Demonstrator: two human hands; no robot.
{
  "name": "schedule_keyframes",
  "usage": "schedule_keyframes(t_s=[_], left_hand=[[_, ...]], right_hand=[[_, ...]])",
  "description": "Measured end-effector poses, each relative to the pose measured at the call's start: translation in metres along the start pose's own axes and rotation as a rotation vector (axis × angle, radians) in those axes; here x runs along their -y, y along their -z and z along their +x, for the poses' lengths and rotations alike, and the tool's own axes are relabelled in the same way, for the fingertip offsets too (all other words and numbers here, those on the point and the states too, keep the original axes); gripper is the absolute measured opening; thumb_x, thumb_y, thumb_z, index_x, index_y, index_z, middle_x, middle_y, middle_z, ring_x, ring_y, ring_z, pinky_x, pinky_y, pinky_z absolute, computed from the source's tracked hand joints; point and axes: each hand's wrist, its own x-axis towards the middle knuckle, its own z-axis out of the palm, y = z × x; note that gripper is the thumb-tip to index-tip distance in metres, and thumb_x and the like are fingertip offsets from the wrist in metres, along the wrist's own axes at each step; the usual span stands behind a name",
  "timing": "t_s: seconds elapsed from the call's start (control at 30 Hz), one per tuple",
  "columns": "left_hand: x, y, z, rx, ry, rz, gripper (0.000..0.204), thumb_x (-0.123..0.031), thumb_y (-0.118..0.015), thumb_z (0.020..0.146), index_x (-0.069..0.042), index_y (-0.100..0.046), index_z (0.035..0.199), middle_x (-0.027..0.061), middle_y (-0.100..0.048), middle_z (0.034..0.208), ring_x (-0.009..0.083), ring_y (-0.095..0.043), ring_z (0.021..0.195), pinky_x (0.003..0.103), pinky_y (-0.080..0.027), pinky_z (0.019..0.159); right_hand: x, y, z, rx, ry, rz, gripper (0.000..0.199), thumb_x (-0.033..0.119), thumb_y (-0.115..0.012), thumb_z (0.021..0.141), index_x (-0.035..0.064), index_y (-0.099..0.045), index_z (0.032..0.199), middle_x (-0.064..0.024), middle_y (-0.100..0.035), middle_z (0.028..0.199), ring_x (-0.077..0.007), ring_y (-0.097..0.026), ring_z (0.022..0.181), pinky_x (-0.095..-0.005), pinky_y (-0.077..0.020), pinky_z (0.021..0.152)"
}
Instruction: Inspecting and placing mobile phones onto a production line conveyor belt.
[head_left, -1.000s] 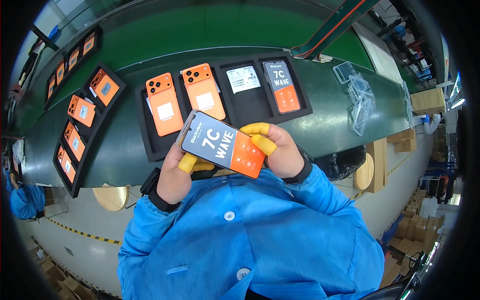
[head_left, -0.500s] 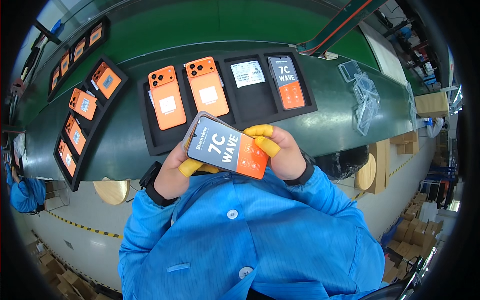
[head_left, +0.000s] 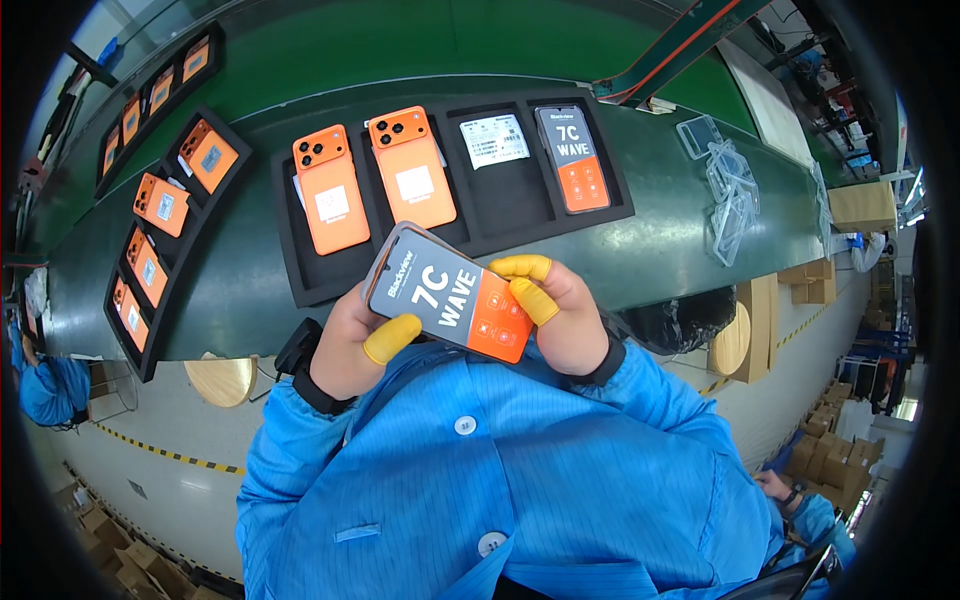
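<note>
Far left, along the left end of the green belt [head_left: 250, 300]: a long black tray [head_left: 150, 365] bent toward the rim, holding orange phones [head_left: 163, 203] laid back-up, one per slot. Further back at the belt's far left corner, a second such tray [head_left: 110, 160] with more orange phones.

At the middle of the belt, near its front edge: a wider black foam tray [head_left: 500, 215] with four slots. From its left: an orange phone back-up [head_left: 330, 203] with a white sticker, a second orange phone back-up [head_left: 412, 182] just beside it, a slot with only a white printed card [head_left: 495, 140], then a phone screen-up [head_left: 572, 157] with a grey and orange film.

In front of that tray, above the belt's front edge and over a blue coat: a phone [head_left: 448, 296] held screen-up, tilted, top corner toward the tray, touching neither tray nor belt. Left hand [head_left: 345, 345] closed around its left lower edge, yellow-capped thumb [head_left: 392, 338] lying across the glass corner. Right hand [head_left: 565, 315] gripping the right end, yellow-capped fingertips [head_left: 520, 266] pressed on the upper edge and orange part of the film.

Right of the tray, toward the belt's right end: a loose heap of clear plastic cases [head_left: 735, 195]. Off the belt's right edge, a round wooden stool [head_left: 732, 340] and cardboard boxes [head_left: 860, 205].
</note>
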Motion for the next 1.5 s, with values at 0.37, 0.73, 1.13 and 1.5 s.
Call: schedule_keyframes(t_s=[0.37, 0.73, 1.13, 1.5], left_hand=[[0.008, -0.006, 0.002, -0.069, 0.055, -0.184, 0.038, -0.02, -0.059, 0.096, 0.002, -0.051, 0.126, 0.0085, -0.064, 0.112, 0.0167, -0.064, 0.1, 0.031, -0.053, 0.086], [0.009, -0.009, 0.004, -0.005, 0.039, -0.255, 0.039, -0.015, -0.062, 0.093, 0.002, -0.052, 0.126, 0.0083, -0.063, 0.115, 0.0155, -0.062, 0.103, 0.031, -0.051, 0.089], [0.012, -0.013, 0.007, 0.063, 0.066, -0.192, 0.032, -0.018, -0.057, 0.097, 0.0, -0.055, 0.124, 0.005, -0.063, 0.114, 0.0121, -0.059, 0.101, 0.03, -0.049, 0.089], [0.021, -0.017, 0.012, -0.063, 0.052, -0.161, 0.037, -0.03, -0.058, 0.097, -0.001, -0.055, 0.12, 0.0089, -0.065, 0.111, 0.0183, -0.066, 0.099, 0.033, -0.055, 0.084]], right_hand=[[0.031, 0.001, 0.002, 0.0, 0.612, -0.988, 0.03, 0.001, -0.069, 0.078, 0.0003, -0.065, 0.108, -0.0133, -0.061, 0.095, -0.0298, -0.059, 0.085, -0.0343, -0.0493, 0.075], [0.028, -0.008, 0.013, -0.021, 0.439, -0.806, 0.037, 0.009, -0.071, 0.083, 0.0004, -0.06, 0.117, -0.0104, -0.055, 0.091, -0.0199, -0.058, 0.081, -0.0306, -0.0493, 0.07], [0.014, 0.004, 0.017, 0.205, 0.004, -0.075, 0.017, 0.009, -0.06, 0.095, -0.001, -0.059, 0.109, -0.0048, -0.067, 0.096, -0.0083, -0.062, 0.087, -0.0238, -0.0508, 0.078], [0.02, 0.003, 0.017, 0.155, -0.008, -0.077, 0.014, 0.009, -0.058, 0.096, -0.001, -0.059, 0.106, -0.0032, -0.065, 0.095, -0.0076, -0.061, 0.087, -0.0235, -0.0496, 0.077]])
